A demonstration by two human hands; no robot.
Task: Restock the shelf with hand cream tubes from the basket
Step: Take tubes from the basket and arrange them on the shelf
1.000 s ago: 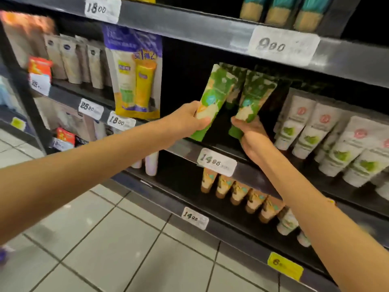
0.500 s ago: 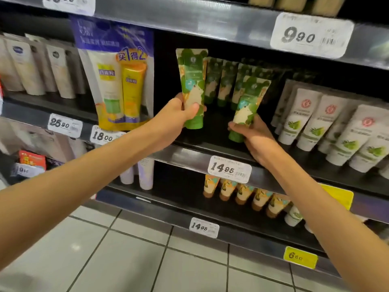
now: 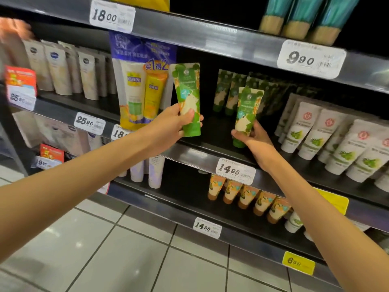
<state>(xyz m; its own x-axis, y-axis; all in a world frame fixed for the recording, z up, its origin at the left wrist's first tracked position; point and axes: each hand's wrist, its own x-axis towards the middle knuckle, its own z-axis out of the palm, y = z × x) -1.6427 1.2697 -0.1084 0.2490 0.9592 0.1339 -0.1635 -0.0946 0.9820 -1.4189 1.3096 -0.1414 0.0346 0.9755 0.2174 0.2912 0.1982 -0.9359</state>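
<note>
The left grip [image 3: 168, 125] curls round the lower half of a flat, glossy green hand cream tube [image 3: 188, 91], held upright before the dark metal shelf [image 3: 195, 153], crimped end up. The right grip [image 3: 255, 140] wraps a second tube [image 3: 247, 110] near its round cap, low over the shelf board; I cannot tell whether it touches. It stands just before a row of matching tubes [image 3: 226, 91].

Your one head-worn camera looks forward and a little downward at the dark grey metal store shelving [image 3: 189, 36], close up. Your lower-left view takes in pale square floor tiles [image 3: 130, 260].
</note>
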